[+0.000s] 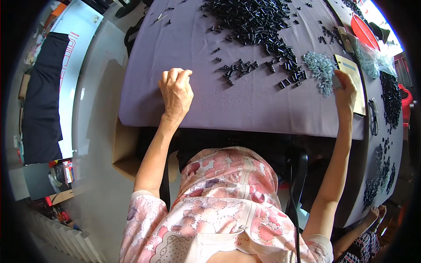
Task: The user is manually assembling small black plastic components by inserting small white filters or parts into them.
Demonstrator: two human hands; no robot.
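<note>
My left hand (176,93) rests on the purple cloth near the table's front left. Its fingers are curled into a loose fist, and what they hold, if anything, is hidden. At the right, my right hand (347,87) is closed with fingertips and thumb together beside a pile of small clear pieces (319,65). A small pale translucent piece (337,82) shows between those fingers. Between my hands lies a loose group of small black tubular parts (239,68). Behind it, a large heap of the same black parts (250,22) spreads toward the far side.
A cream notebook (357,94) lies under my right hand's outer side, with eyeglasses (373,116) beyond. Farther right are a red basket (365,31), a clear plastic bag (368,59) and more black parts (390,98). Another person's hands (377,213) show at the lower right.
</note>
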